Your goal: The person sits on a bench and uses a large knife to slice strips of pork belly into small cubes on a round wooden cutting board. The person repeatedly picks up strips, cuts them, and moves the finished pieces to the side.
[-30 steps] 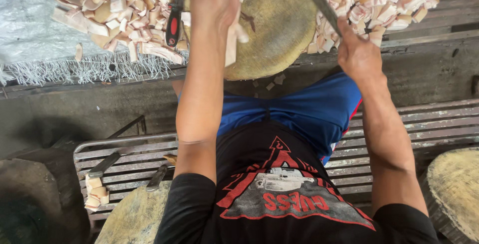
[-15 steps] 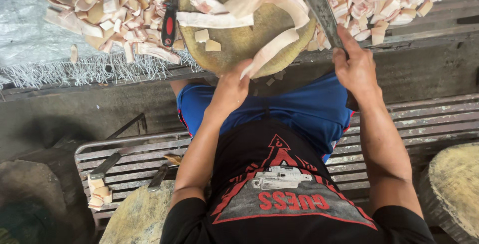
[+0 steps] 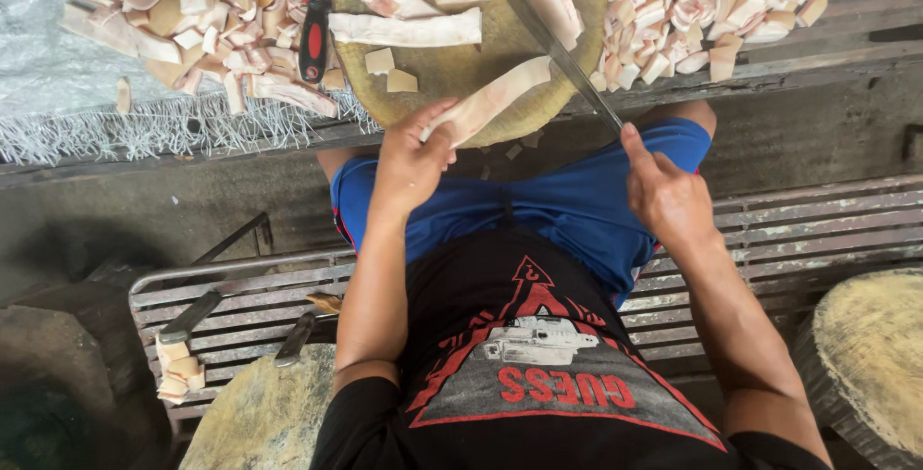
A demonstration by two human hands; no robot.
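Observation:
A round wooden chopping block [image 3: 452, 86] lies ahead of my knees, with several long pale strips of fatty skin on it. My left hand [image 3: 411, 158] is at the block's near edge, fingers closed on the near end of one strip [image 3: 495, 97]. My right hand [image 3: 665, 196] sits to the right over my blue shorts and grips a long knife [image 3: 558, 47]. Its blade points away from me across the block's right side. Two small cut squares [image 3: 392, 71] rest on the block's left part.
Heaps of cut pale pieces lie left [image 3: 192, 9] and right [image 3: 711, 9] of the block. A red-handled knife [image 3: 312, 37] rests by the left heap on a white woven sheet [image 3: 58, 76]. A metal slatted bench [image 3: 817, 220] holds two tools [image 3: 192, 314] and scraps; other wooden blocks [image 3: 870, 355] stand beside me.
My left hand drew back from far over the block to its near edge and took hold of a strip. My right hand with the knife moved closer to me.

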